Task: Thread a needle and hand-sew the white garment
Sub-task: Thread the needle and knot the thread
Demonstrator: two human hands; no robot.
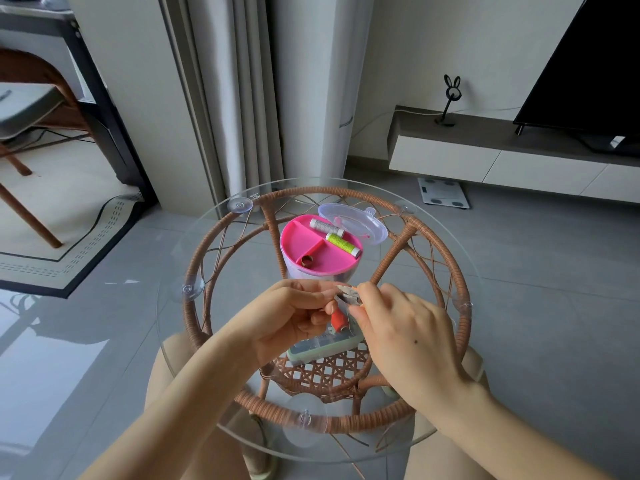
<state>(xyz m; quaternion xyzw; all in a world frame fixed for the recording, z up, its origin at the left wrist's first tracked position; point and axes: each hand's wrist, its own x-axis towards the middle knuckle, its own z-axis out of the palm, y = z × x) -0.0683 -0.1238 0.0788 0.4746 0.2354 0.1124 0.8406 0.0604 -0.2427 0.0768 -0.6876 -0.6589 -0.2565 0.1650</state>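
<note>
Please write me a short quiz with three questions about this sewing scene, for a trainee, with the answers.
1. True or false: the clear lid is closed on the pink tray.
2. What lies in the tray's narrow front compartment? A. a thimble B. a button C. a coin
3. Fill in: in the tray, beside the grey spool, lies a ____ spool.
Key: 1 false, the lid sits open behind the tray; 2 A; 3 green, the green spool.
</note>
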